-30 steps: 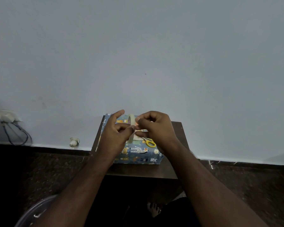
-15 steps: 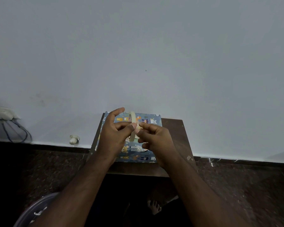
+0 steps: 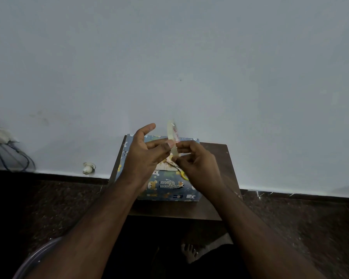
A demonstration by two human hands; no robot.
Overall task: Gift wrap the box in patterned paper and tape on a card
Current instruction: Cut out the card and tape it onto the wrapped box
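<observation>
While both hands grip-pinch it, the tape roll stands edge-on, upright.

Both bare forearms reach forward, hands meeting in front of the chest.

The left hand has its index finger stretched up and its thumb pressed toward the other hand. The right hand curls its fingers inward, fingertips pinched close against the left thumb.

Glossy translucent plastic tape roll, matt printed paper on the box, smooth dark wooden table.
</observation>
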